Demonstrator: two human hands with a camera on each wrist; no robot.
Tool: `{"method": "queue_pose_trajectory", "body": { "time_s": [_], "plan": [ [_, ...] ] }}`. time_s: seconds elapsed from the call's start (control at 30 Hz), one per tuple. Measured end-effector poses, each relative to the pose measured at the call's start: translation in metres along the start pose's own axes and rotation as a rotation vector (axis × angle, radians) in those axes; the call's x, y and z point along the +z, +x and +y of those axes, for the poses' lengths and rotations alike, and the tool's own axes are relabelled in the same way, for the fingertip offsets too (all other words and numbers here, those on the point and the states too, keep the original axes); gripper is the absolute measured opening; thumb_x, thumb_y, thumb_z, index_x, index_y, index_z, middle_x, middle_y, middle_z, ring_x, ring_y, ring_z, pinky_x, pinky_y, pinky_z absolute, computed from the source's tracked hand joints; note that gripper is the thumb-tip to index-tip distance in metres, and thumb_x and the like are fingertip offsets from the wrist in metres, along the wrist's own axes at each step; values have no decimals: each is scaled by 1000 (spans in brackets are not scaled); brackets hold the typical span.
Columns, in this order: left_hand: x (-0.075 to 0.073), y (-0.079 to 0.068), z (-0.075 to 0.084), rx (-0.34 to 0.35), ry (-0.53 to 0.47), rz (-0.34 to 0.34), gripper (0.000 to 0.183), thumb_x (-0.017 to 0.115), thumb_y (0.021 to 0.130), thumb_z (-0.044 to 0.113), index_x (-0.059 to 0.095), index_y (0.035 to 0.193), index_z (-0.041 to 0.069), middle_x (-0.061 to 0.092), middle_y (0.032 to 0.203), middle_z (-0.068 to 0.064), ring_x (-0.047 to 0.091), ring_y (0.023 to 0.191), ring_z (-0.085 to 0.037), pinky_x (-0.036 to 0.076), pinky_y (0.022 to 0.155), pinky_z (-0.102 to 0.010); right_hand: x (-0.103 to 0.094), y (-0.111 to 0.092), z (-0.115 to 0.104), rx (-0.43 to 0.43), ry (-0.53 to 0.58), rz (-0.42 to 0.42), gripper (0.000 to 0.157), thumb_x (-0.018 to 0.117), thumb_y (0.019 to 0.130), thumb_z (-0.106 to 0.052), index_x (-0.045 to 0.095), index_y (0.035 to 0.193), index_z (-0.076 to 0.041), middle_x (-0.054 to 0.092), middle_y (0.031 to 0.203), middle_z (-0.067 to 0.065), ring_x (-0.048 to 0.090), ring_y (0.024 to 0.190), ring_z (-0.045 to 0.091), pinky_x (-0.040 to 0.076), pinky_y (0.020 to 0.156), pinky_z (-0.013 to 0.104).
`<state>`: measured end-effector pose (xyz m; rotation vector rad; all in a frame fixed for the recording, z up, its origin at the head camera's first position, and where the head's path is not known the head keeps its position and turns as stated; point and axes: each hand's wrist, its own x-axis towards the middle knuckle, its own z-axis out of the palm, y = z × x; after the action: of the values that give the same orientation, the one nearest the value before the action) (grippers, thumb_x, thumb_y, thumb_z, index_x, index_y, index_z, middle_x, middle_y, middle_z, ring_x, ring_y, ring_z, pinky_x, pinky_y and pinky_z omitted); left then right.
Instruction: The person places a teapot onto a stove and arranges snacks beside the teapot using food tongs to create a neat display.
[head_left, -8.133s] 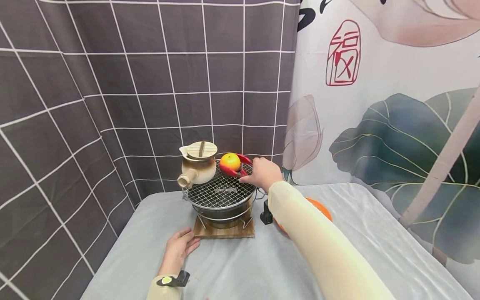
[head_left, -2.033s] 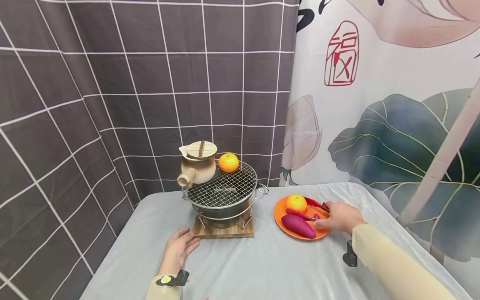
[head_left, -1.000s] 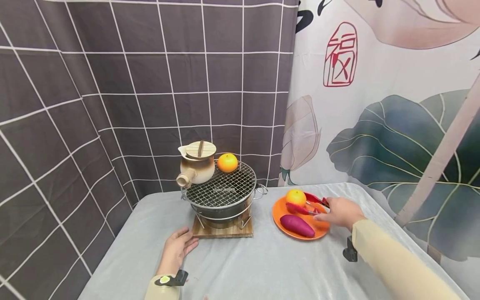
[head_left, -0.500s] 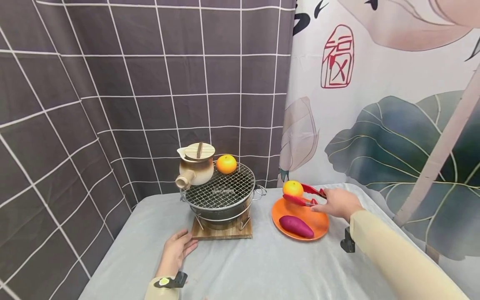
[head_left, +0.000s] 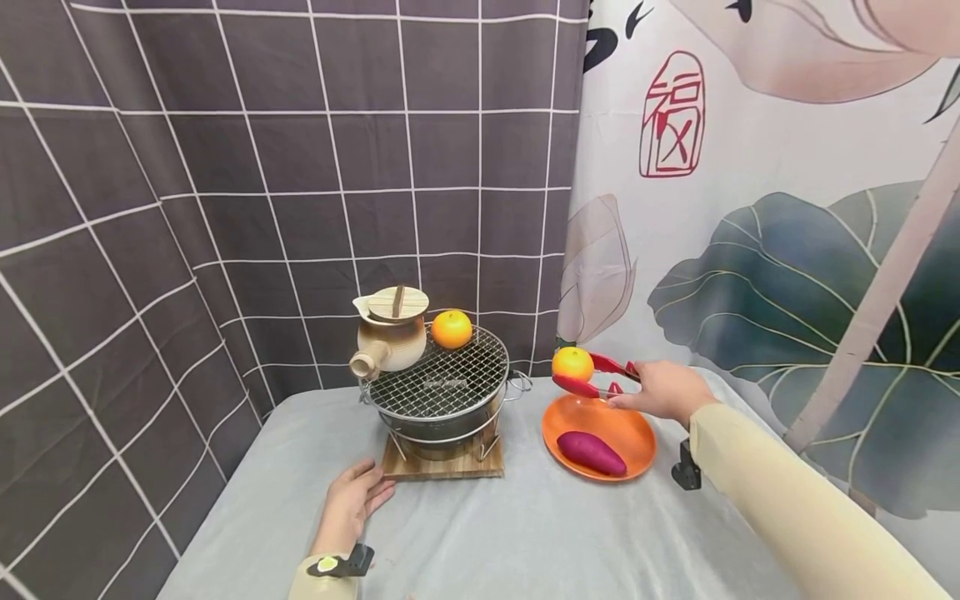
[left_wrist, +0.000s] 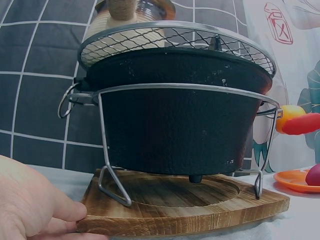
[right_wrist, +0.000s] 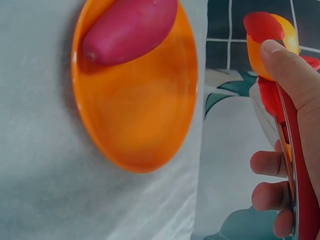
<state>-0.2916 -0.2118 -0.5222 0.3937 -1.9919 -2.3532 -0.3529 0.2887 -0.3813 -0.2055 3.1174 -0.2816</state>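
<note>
Head view: tongs hold an orange left of the gripping right hand (left hand relaxed).

Right arm outstretched, left hand relaxed

The sleeved right arm slants forward from the lower right, the right hand higher than the left, thumb extended opposite curled, gripping fingers. The left hand lies low, fingers loosely straight, the left forearm angling up toward it.
</note>
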Motion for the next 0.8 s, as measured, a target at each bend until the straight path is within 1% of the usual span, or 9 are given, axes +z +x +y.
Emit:
{"method": "queue_pose_trajectory", "body": {
  "time_s": [0.13, 0.27, 0.4, 0.6, 0.8],
  "plan": [
    [1, -1, 0, -1, -4, 0, 58, 51, 102, 0, 22, 149, -20, 43, 137, -42, 69, 92, -21, 63, 89, -37, -6, 1, -7, -11, -17, 12, 105, 73, 69, -79, 60, 130, 5, 70, 100, 14, 64, 81, 24, 65, 62, 42],
    [0, -1, -1, 8, -1, 2, 57, 51, 102, -1, 23, 148, -21, 44, 135, -42, 69, 92, -22, 64, 88, -37, -13, 2, -13, -24, -30, 27, 104, 71, 70, -80, 61, 131, 4, 70, 100, 14, 63, 80, 24, 65, 61, 41],
    [0, -1, -2, 11, 6, 1, 57, 51, 103, 0, 23, 148, -21, 45, 135, -41, 69, 91, -21, 64, 87, -36, -19, 4, -19, -30, -21, 40, 102, 72, 69, -80, 62, 129, 2, 70, 98, 11, 63, 78, 21, 65, 61, 38],
    [0, 0, -1, 8, 9, -3, 57, 51, 103, 1, 23, 149, -20, 44, 137, -42, 69, 92, -20, 63, 89, -36, -27, 6, -26, -41, -27, 59, 93, 73, 71, -78, 66, 122, 0, 68, 88, 6, 61, 74, 21, 63, 57, 35],
    [-1, 0, 0, 6, 12, -4, 56, 50, 103, 0, 25, 148, -20, 45, 135, -41, 69, 91, -20, 63, 89, -37, -28, 9, -31, -60, -39, 64, 90, 71, 71, -79, 67, 120, -3, 67, 85, 3, 60, 72, 20, 58, 52, 29]
  ]
}}
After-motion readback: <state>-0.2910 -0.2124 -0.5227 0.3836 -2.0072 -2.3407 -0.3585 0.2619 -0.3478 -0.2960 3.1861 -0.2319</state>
